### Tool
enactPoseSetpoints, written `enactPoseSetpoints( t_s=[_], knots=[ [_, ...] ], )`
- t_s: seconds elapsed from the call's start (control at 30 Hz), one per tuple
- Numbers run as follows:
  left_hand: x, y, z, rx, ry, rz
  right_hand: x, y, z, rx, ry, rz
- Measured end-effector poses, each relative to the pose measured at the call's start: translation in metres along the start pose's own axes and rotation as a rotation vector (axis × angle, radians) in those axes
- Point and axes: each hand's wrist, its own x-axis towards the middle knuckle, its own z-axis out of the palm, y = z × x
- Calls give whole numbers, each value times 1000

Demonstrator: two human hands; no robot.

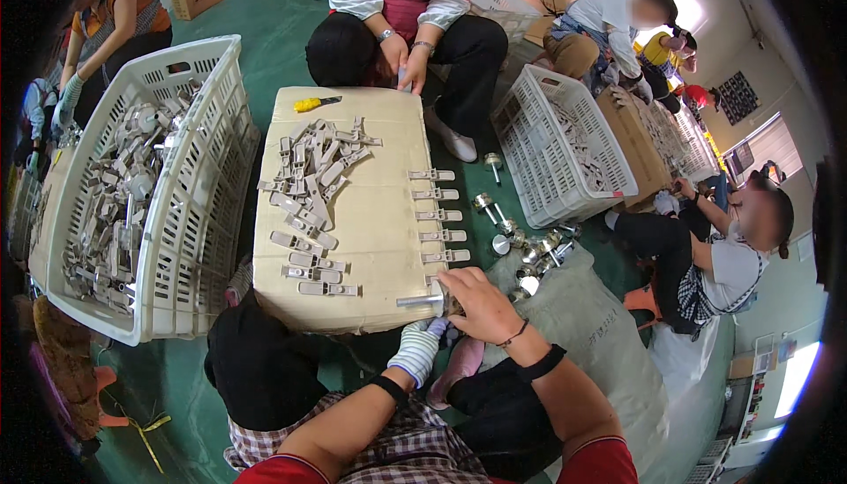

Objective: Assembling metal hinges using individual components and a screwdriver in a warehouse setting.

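At the near right corner of a cardboard-topped work surface (379, 246), a metal rod with a round head (418, 301) lies with its shank pointing left. My right hand (481, 305), bare, is closed around its head end from above. From below, my left hand (415, 352), in a striped glove, closes on the same end; its fingertips are partly hidden. Just beyond my hands, grey clip-like parts (443, 236) line the right edge, jutting over it. More such clips (322, 162) lie in a loose pile at the left, with a few (327, 289) set side by side nearer me.
A yellow-handled cutter (316, 104) lies at the far edge, where another person's hands (406, 62) work. White crates of metal parts stand left (198, 193) and right (565, 193). Metal round-headed rods (529, 259) lie on the right beside a pale sack (582, 334).
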Motion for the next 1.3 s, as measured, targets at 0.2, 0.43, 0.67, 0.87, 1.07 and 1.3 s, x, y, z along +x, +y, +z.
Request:
enactPoseSetpoints(
  t_s=[0.2,0.43,0.67,0.87,1.07,1.3],
  knots=[
    [-1,2,2,-56,10,1,1,0,1,16,0,-3],
    [-1,4,1,-37,-14,-30,1,3,2,13,3,-5],
    [0,2,1,-43,5,-4,2,4,3,20,-8,-7],
    [-6,11,6,-45,23,22,2,3,3,5,-27,0],
    [-12,19,8,-85,5,-90,1,3,4,-17,-41,2],
    [-18,9,15,-100,79,-106,1,7,10,-80,-6,-17]
  ],
)
